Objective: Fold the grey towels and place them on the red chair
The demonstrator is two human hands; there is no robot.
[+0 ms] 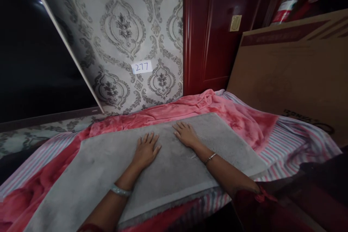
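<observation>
I am looking down at a bed, with both of my hands pressed palm-down on a grey towel [168,166] spread flat across it. My left hand [146,149] lies near the towel's middle, fingers spread and open, gripping nothing. My right hand [186,134] lies just beside it, closer to the towel's far edge, also flat with fingers splayed. The two hands are a little apart, not touching, and this flat contact looks like it keeps the cloth smooth and still. The towel rests on a rumpled pink blanket [228,110], which covers a striped sheet [293,145] showing at the bed's right edge. A cardboard box [293,76] leans at the bed's right side. On the patterned wall beyond the far edge is a small label [141,67] reading 277.
</observation>
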